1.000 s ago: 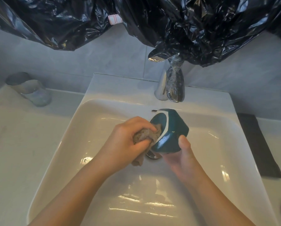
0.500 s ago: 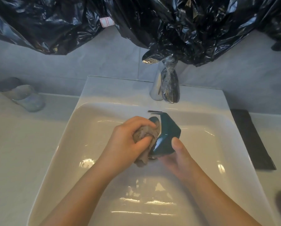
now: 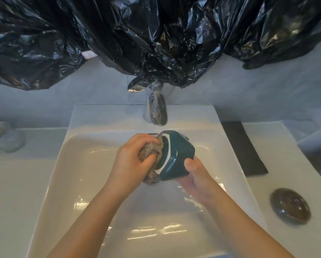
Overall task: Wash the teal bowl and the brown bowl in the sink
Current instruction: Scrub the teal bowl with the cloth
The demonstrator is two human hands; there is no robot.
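Where the teal bowl (image 3: 178, 157) is: over the sink (image 3: 92, 183) basin, just below the tap (image 3: 156, 110), tipped on its side with its mouth facing left.
Left hand (image 3: 131, 164): fingers clenched round a grey-brown rag (image 3: 151, 150), which is pressed into the bowl's mouth against the pale inner wall.
Right hand (image 3: 198, 177): cups the teal bowl from below, thumb lying on its outer wall. The other fingers are hidden under it.
Brown bowl (image 3: 290, 205): upright on the counter (image 3: 16, 183) right of the sink, well apart from both hands.
Sink: white and glossy, with streaks of light in the near part of the basin.
Tap: chrome, at the back rim. Whether water runs cannot be told.
Mat (image 3: 243, 146): a dark strip lying just beside the sink's right edge, behind the brown bowl.
Glass (image 3: 5, 136): pale and blurred, on the counter left of the sink.
Plastic (image 3: 156, 34): crumpled black sheeting hangs on the wall above, its lowest folds reaching the top of the tap.
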